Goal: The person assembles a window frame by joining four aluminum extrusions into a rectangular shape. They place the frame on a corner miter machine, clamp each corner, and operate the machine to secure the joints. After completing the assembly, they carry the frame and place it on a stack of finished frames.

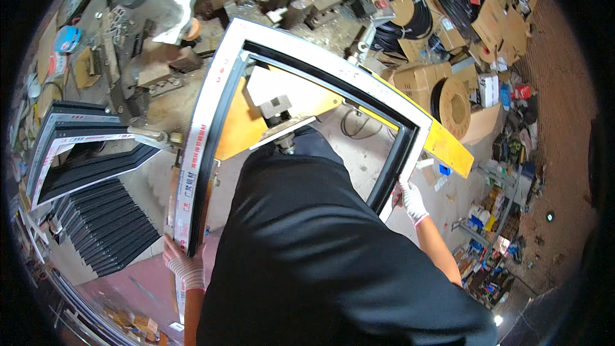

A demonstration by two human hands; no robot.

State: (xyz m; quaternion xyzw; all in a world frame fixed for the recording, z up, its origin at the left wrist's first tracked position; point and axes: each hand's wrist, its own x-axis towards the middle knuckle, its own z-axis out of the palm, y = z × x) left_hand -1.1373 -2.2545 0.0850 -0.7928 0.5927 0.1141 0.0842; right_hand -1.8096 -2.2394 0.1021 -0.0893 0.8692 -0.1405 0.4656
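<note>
A large window frame (195, 154), covered in white printed protective film with black inner channels, stands in front of my body, its corners pointing away from me. My left hand (184, 264), in a striped white and pink glove, is closed around the lower end of its left side. On the right, my gloved right hand (413, 202) grips the short right side near its lower end. Through the opening a machine's yellow plates (234, 122) and a metal block (275, 107) show. The frame's lower right part is hidden behind my dark clothing.
At left, several similar black-and-white frames (77, 154) lean above a stack of black profiles (109, 224). A cluttered metal workbench (173, 83) runs across the back. Cable coils (403, 6), cardboard boxes (413, 83) and a spool (453, 109) lie at right. A yellow bar (448, 147) juts past the frame.
</note>
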